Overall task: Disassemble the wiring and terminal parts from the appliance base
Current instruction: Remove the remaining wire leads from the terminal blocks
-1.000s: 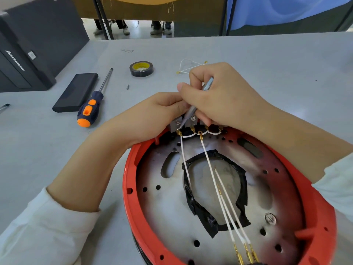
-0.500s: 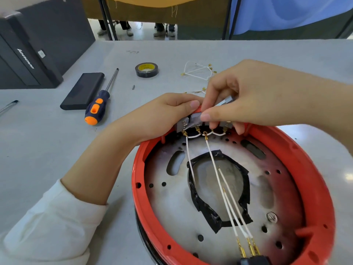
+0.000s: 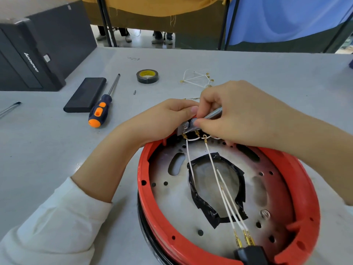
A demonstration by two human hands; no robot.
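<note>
The red appliance base lies open side up with its metal plate showing. White wires run from a grey terminal block at the far rim to gold terminals at a black connector. A ring of black tape lies under them. My left hand grips the terminal block from the left. My right hand pinches a thin grey metal tool whose tip sits on the block. One ring terminal shows just below the block.
Behind the base lie loose white wires and a black tape roll. To the left are an orange-and-black screwdriver, a flat black block, a small screw and a black computer case.
My right hand has turned the tool from steep to nearly flat along the block. My left hand has stayed on the block. The camera view has shifted.
</note>
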